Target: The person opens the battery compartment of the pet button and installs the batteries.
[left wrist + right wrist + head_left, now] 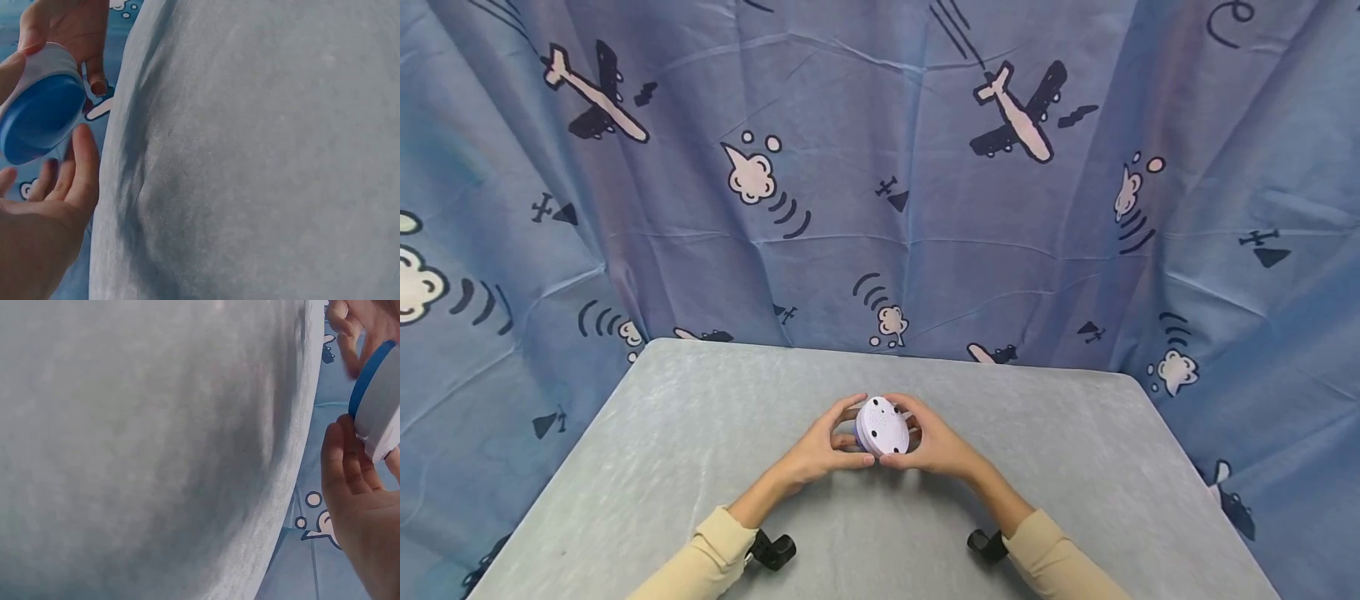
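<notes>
A round, disc-like object (883,427) with a white face and several small dark spots is held up over the table, tilted. Its other side is a smooth blue dome (45,115), seen in the left wrist view. My left hand (820,447) holds its left side, thumb at the lower edge and index finger near the top. From the right, my right hand (946,447) grips the opposite edge between thumb and fingers. In the right wrist view, the white side (382,403) rests against the right fingertips. Some fingers are hidden behind the object.
A table (715,417) under a pale grey cloth spreads beneath both hands. Behind it hangs a blue curtain (842,208) printed with planes and clouds. Dark wrist cameras (772,550) are strapped at both cuffs.
</notes>
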`<state>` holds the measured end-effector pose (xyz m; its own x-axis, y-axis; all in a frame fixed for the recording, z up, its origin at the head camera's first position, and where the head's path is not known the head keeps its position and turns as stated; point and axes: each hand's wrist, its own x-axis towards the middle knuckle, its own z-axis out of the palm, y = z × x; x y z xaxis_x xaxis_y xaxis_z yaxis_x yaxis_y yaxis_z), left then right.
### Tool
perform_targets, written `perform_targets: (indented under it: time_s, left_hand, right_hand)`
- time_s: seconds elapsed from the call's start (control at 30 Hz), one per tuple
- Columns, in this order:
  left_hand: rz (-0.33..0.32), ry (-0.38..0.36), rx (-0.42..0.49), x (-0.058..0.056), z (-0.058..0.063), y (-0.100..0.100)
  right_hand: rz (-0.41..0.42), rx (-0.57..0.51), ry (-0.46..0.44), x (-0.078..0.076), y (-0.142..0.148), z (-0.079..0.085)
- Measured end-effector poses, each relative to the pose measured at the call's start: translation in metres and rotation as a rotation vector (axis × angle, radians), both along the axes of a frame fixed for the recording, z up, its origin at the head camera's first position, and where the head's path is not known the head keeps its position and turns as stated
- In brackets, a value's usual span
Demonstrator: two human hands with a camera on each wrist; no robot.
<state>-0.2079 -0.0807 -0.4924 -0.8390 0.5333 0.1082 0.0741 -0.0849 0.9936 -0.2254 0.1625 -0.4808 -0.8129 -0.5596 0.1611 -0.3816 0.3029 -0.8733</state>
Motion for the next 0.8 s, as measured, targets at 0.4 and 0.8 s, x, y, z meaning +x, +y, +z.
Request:
perform_targets:
  time_s: [0.4,0.8]
  left_hand:
    - [0.003,0.128,-0.058,0.001,-0.002,0.005]
    - [0.001,0.01,-0.034,0.002,0.001,0.008]
  right_hand:
    - [0.055,-0.021,-0.026,0.004,-0.002,0.005]
    - [-0.009,-0.01,0.0,0.006,-0.006,0.008]
